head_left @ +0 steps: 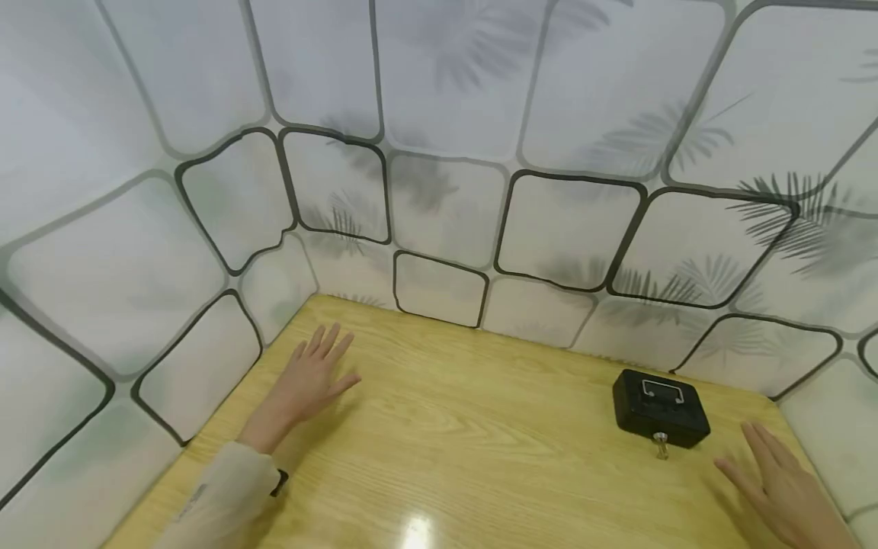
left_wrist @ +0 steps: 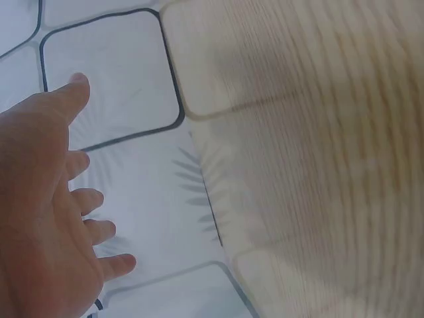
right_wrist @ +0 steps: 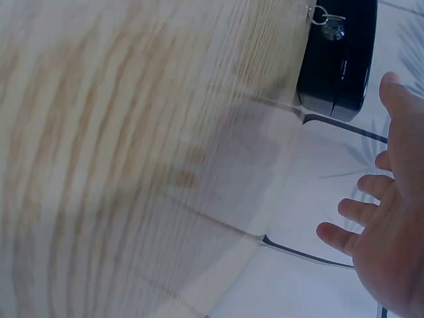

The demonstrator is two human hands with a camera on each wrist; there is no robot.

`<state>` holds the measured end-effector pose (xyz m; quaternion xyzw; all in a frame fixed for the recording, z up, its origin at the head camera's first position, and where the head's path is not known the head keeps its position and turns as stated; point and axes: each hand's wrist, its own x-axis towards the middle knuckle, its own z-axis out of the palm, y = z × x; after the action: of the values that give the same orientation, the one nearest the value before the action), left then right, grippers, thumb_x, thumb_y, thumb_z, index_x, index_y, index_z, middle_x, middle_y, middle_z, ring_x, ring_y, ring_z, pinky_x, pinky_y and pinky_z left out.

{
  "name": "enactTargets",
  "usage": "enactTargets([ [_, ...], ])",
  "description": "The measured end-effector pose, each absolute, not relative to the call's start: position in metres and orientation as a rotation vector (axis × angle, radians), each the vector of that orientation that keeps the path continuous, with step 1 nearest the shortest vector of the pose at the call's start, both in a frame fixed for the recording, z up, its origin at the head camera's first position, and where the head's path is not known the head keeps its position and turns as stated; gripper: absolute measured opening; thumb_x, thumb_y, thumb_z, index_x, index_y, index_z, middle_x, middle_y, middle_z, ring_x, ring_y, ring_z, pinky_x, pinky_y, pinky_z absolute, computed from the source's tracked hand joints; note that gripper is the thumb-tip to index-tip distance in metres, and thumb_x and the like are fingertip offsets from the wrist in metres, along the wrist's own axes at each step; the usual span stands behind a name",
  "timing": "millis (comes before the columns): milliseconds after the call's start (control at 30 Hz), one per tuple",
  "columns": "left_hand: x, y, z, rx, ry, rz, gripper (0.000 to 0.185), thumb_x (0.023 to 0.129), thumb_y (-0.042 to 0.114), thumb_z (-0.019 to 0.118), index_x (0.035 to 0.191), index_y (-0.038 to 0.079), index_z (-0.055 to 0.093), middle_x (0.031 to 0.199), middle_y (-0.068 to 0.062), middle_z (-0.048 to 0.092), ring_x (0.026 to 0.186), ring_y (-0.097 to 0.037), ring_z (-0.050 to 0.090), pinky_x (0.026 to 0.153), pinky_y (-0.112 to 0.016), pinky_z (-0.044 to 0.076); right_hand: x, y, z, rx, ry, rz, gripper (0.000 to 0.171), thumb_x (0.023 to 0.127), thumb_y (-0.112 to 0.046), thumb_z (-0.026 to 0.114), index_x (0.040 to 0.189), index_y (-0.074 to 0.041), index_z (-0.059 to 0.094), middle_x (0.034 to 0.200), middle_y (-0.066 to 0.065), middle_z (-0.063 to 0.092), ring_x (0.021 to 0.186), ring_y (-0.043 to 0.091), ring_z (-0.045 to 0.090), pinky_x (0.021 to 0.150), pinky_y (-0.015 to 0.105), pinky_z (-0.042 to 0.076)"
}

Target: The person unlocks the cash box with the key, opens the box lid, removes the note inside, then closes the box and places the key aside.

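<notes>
A black cash box (head_left: 660, 408) with a silver handle on its lid sits at the right back of the wooden table. Keys (head_left: 661, 446) hang from the lock on its front side. My right hand (head_left: 789, 488) is just right of the box, apart from it, with fingers extended and nothing held. In the right wrist view the box (right_wrist: 339, 59) shows beyond the thumb. Far to the left, my left hand (head_left: 312, 381) hovers over the table with spread fingers and holds nothing. The left wrist view shows the same hand (left_wrist: 53, 199) with bare fingers.
The wood-grain table (head_left: 439, 427) fills a corner between patterned walls. A back wall (head_left: 439, 206) borders its far edge, and a left wall (head_left: 199, 366) runs close beside my left arm. Another wall stretch (head_left: 837, 427) stands at the right.
</notes>
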<state>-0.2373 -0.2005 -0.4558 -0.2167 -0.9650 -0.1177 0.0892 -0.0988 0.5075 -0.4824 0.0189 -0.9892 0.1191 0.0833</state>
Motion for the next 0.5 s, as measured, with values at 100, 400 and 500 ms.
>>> enactTargets([
  [100,-0.239,-0.19,-0.456,-0.679,-2.839,-0.401,0.075,0.103,0.04,0.063,0.159,0.0,0.035,0.165,-0.029,0.022,0.15,-0.052,0.019,0.113,-0.072,0.025,-0.097,0.505,-0.483,0.083,-2.899,0.435,0.082,0.108,-0.034,0.056,0.156,0.018,0.014,0.154,0.048,0.016,0.14,0.067,0.015,0.114,0.073,0.002],
  [400,-0.248,-0.147,-0.455,-0.8,-2.794,-0.543,0.075,0.105,0.042,0.06,0.16,-0.001,0.033,0.165,-0.028,0.023,0.151,-0.049,0.022,0.114,-0.067,0.029,-0.108,0.495,-0.475,0.018,-2.893,0.658,0.075,0.11,-0.032,0.05,0.154,0.02,0.016,0.148,0.051,0.023,0.132,0.071,0.024,0.107,0.08,0.016],
  [500,-0.251,-0.128,-0.457,-0.845,-2.787,-0.612,0.074,0.105,0.044,0.058,0.16,0.001,0.034,0.165,-0.026,0.025,0.151,-0.046,0.024,0.115,-0.065,0.031,-0.112,0.492,-0.474,-0.007,-2.908,0.707,0.073,0.112,-0.032,0.046,0.154,0.02,0.017,0.145,0.052,0.029,0.125,0.069,0.034,0.095,0.078,0.033],
])
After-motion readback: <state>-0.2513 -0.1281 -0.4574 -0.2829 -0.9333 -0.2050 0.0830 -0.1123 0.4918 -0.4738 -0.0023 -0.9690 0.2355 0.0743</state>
